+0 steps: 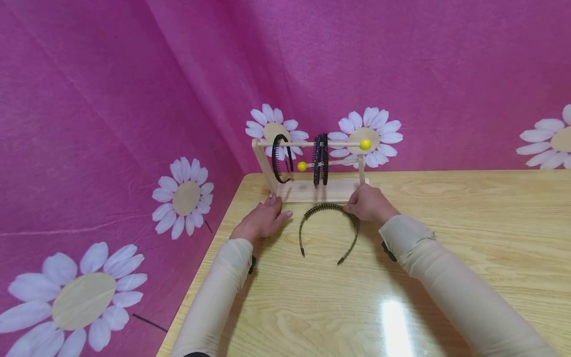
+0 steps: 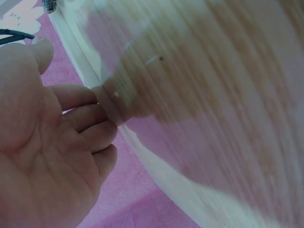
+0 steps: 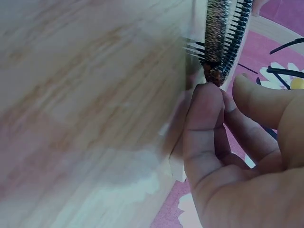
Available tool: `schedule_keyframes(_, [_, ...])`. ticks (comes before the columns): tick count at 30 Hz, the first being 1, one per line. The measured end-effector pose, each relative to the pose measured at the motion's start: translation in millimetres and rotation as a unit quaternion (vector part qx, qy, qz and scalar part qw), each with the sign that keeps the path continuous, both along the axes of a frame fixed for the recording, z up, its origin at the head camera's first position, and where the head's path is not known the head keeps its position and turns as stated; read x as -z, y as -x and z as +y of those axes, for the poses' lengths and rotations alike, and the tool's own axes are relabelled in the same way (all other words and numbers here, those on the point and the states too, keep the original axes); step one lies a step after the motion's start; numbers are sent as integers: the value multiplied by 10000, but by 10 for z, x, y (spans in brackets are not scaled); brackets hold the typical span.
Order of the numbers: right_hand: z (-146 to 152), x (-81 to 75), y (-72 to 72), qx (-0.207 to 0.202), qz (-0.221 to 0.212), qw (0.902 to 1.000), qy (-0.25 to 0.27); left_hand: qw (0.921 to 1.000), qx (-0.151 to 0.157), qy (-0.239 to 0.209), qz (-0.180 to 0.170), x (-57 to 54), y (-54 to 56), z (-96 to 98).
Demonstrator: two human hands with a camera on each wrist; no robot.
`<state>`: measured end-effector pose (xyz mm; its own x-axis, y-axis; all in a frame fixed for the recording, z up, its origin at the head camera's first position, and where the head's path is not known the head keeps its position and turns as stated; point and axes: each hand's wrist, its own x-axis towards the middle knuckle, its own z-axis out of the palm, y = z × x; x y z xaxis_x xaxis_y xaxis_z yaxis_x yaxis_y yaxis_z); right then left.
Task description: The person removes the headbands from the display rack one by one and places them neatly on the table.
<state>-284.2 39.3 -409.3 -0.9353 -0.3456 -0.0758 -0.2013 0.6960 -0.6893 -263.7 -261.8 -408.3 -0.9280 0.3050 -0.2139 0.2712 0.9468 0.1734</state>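
A dark brown toothed headband (image 1: 327, 206) lies on the table with its arch toward a wooden stand (image 1: 318, 197) and its tips toward me. My right hand (image 1: 370, 203) pinches the right side of its arch with the fingertips, close to the stand's right front corner. The right wrist view shows those fingertips at the speckled headband (image 3: 216, 33), where the teeth end. Nearly straight, the fingers of my left hand (image 1: 263, 219) touch the base's left front corner, holding nothing. In the left wrist view the left hand (image 2: 52, 137) has fingertips at a wooden edge.
A black toothed headband (image 1: 276, 158) hangs at the upper rod's left; dark glittery headbands (image 1: 317, 161) hang farther right. Yellow balls (image 1: 365, 145) cap the rods. Behind the wooden table (image 1: 468, 248) hangs a pink cloth (image 1: 401, 59) with white flowers.
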Motion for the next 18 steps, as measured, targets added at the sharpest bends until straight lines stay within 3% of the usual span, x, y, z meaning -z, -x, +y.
schedule_keyframes(18, [3,-212,-60,183,-26,9990,416,9999,-79,-33,-68,-14,-11,9])
